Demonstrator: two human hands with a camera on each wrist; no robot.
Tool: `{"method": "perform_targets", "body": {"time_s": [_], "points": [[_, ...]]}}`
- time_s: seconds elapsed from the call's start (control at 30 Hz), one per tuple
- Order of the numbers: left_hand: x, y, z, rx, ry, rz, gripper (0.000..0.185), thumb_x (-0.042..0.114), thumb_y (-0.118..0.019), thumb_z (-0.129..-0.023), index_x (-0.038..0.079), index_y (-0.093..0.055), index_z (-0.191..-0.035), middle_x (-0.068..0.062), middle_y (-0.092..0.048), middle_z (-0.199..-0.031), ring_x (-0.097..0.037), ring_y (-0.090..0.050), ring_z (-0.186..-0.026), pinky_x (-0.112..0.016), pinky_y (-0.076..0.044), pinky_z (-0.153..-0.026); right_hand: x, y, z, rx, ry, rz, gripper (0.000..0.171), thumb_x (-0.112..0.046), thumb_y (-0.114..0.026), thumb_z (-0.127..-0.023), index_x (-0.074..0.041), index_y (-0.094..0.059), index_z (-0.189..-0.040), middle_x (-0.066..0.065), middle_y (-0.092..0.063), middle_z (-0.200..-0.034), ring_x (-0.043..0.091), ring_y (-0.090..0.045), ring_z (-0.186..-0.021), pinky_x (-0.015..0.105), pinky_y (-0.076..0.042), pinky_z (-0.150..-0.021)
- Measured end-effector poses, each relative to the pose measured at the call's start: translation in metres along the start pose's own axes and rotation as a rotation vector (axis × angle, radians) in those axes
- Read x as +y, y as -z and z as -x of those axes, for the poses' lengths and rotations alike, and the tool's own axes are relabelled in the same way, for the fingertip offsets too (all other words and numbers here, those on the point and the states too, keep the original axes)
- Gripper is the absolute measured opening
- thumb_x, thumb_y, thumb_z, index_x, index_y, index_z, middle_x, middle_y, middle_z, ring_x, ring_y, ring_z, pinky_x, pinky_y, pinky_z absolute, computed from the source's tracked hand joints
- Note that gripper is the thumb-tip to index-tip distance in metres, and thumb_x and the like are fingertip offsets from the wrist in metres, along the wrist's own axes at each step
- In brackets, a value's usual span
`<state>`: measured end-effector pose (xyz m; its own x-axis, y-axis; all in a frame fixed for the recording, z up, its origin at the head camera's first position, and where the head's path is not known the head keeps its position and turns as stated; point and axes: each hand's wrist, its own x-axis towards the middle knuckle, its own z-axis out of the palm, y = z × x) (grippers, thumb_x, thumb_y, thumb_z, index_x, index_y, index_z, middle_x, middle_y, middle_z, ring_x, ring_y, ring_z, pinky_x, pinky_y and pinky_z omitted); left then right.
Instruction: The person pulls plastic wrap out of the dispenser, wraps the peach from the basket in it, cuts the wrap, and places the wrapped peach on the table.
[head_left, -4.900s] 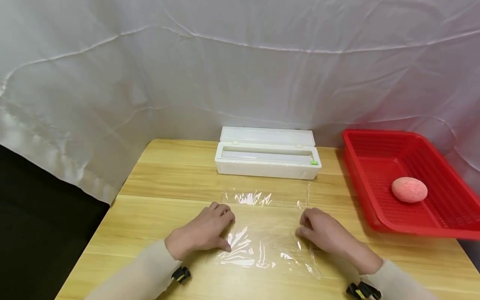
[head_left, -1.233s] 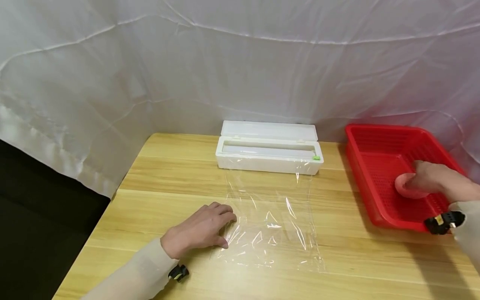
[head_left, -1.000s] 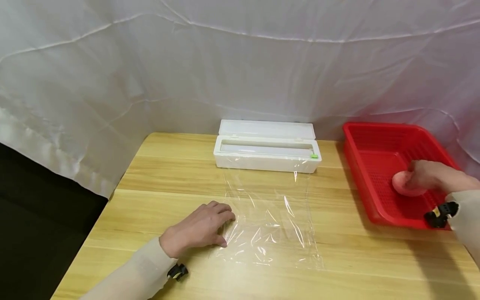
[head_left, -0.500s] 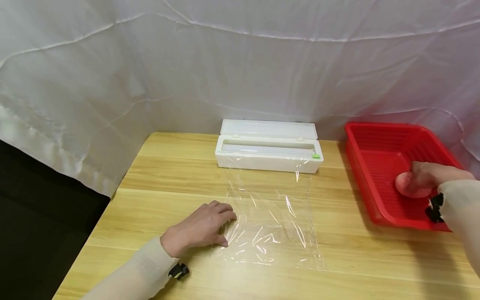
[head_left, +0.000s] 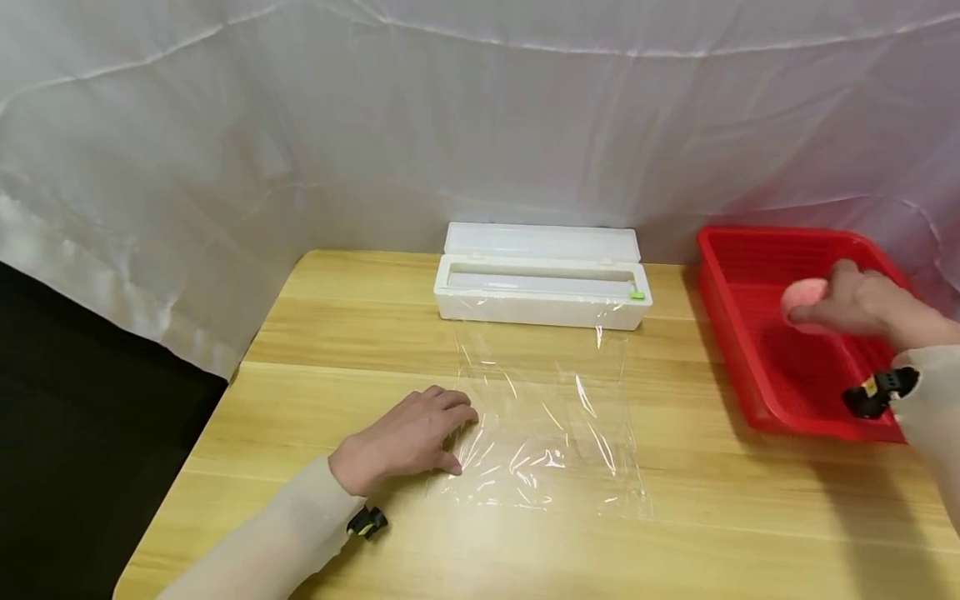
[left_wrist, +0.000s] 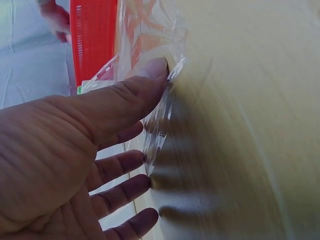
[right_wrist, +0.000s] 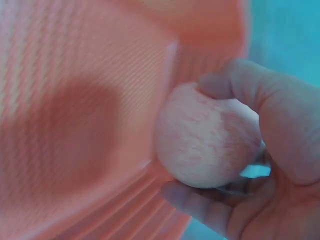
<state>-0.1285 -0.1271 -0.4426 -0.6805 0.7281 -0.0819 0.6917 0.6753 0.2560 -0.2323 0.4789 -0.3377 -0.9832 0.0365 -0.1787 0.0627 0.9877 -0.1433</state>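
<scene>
My right hand (head_left: 855,304) grips a pink round fruit (head_left: 802,296) and holds it in the air above the red basket (head_left: 780,383). The right wrist view shows the pink fruit (right_wrist: 207,137) wrapped by thumb and fingers, with the basket's ribbed floor (right_wrist: 65,125) below. My left hand (head_left: 408,433) lies flat on the wooden table (head_left: 315,350), its fingertips pressing the left edge of a clear plastic film sheet (head_left: 555,425). In the left wrist view the thumb (left_wrist: 125,97) touches the crinkled film (left_wrist: 160,125). A white film dispenser box (head_left: 542,287) stands open behind the sheet.
White cloth (head_left: 375,108) hangs behind and to the left of the table. The table's left edge (head_left: 202,408) drops to a dark floor. The red basket sits at the right rear, against the cloth.
My right hand left the film, reached into the basket, closed round the pink fruit and has lifted it off the basket floor. The left hand stayed on the film.
</scene>
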Motion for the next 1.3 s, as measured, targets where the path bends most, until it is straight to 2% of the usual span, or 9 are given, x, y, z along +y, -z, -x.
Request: {"method": "perform_targets", "body": {"time_s": [0.1, 0.2, 0.3, 0.5, 0.57, 0.7, 0.83, 1.1, 1.3], "points": [[-0.001, 0.002, 0.0, -0.004, 0.007, 0.006, 0.066, 0.043, -0.088, -0.084, 0.012, -0.065, -0.137, -0.007, -0.062, -0.141, -0.031, -0.056, -0.131, -0.049, -0.051, -0.102, -0.039, 0.01, 0.012, 0.201, 0.001, -0.052, 0.076, -0.043, -0.071, -0.091, 0.021, -0.039, -0.119, 0.046, -0.048, -0.106, 0.061, -0.051, -0.096, 0.064, -0.047, -0.077], [-0.002, 0.004, 0.002, -0.001, 0.016, 0.015, 0.065, 0.041, -0.089, -0.084, 0.012, -0.065, -0.136, -0.008, -0.061, -0.142, -0.032, -0.056, -0.132, -0.05, -0.051, -0.102, -0.085, 0.014, 0.026, 0.337, 0.117, -0.136, 0.062, -0.041, -0.075, -0.091, 0.011, -0.052, -0.115, 0.035, -0.057, -0.101, 0.048, -0.056, -0.084, 0.049, -0.048, -0.064], [-0.003, 0.005, 0.002, 0.005, 0.02, 0.02, 0.065, 0.041, -0.089, -0.083, 0.011, -0.065, -0.136, -0.009, -0.061, -0.142, -0.032, -0.056, -0.132, -0.05, -0.05, -0.103, -0.133, 0.008, 0.043, 0.398, 0.279, -0.227, 0.044, -0.035, -0.083, -0.088, -0.002, -0.061, -0.108, 0.019, -0.063, -0.09, 0.034, -0.056, -0.076, 0.035, -0.046, -0.058], [-0.004, 0.005, 0.002, 0.021, 0.013, 0.023, 0.065, 0.042, -0.089, -0.083, 0.011, -0.065, -0.135, -0.009, -0.061, -0.142, -0.032, -0.057, -0.131, -0.05, -0.05, -0.104, -0.217, -0.044, 0.085, 0.242, 0.493, -0.324, 0.06, -0.026, -0.088, -0.086, -0.001, -0.057, -0.13, 0.013, -0.065, -0.11, 0.027, -0.064, -0.089, 0.042, -0.059, -0.072], [-0.004, 0.004, 0.002, 0.02, 0.015, 0.028, 0.065, 0.042, -0.088, -0.083, 0.011, -0.065, -0.135, -0.01, -0.061, -0.142, -0.033, -0.056, -0.132, -0.051, -0.05, -0.105, -0.236, -0.069, 0.096, 0.153, 0.538, -0.326, 0.07, -0.029, -0.089, -0.084, 0.0, -0.053, -0.137, 0.013, -0.065, -0.118, 0.026, -0.067, -0.095, 0.044, -0.062, -0.076], [-0.004, 0.003, 0.002, 0.015, 0.018, 0.042, 0.063, 0.041, -0.089, -0.083, 0.01, -0.065, -0.133, -0.01, -0.061, -0.142, -0.033, -0.056, -0.132, -0.052, -0.05, -0.106, -0.263, -0.112, 0.111, 0.007, 0.617, -0.305, 0.067, -0.037, -0.088, -0.083, -0.007, -0.06, -0.136, 0.008, -0.068, -0.121, 0.022, -0.069, -0.101, 0.041, -0.063, -0.081], [-0.003, 0.002, 0.002, 0.011, 0.018, 0.046, 0.062, 0.04, -0.089, -0.083, 0.01, -0.065, -0.133, -0.01, -0.062, -0.141, -0.033, -0.056, -0.132, -0.051, -0.05, -0.106, -0.28, -0.135, 0.122, -0.036, 0.679, -0.272, 0.065, -0.04, -0.087, -0.083, -0.012, -0.062, -0.135, 0.004, -0.068, -0.124, 0.018, -0.068, -0.104, 0.04, -0.061, -0.084], [-0.001, 0.001, 0.002, 0.021, 0.021, 0.037, 0.059, 0.04, -0.089, -0.083, 0.01, -0.066, -0.129, -0.009, -0.063, -0.138, -0.032, -0.057, -0.129, -0.05, -0.051, -0.105, -0.29, -0.153, 0.132, -0.034, 0.718, -0.232, 0.063, -0.042, -0.087, -0.082, -0.016, -0.064, -0.134, -0.003, -0.066, -0.122, 0.015, -0.066, -0.105, 0.041, -0.059, -0.09], [0.004, 0.004, 0.004, 0.043, 0.038, 0.074, 0.047, 0.038, -0.092, -0.081, 0.013, -0.065, -0.111, -0.002, -0.058, -0.114, -0.022, -0.055, -0.104, -0.041, -0.051, -0.091, -0.287, -0.16, 0.136, -0.024, 0.693, -0.247, 0.069, -0.045, -0.09, -0.079, -0.016, -0.063, -0.135, -0.003, -0.064, -0.121, 0.016, -0.066, -0.104, 0.043, -0.059, -0.09]]}}
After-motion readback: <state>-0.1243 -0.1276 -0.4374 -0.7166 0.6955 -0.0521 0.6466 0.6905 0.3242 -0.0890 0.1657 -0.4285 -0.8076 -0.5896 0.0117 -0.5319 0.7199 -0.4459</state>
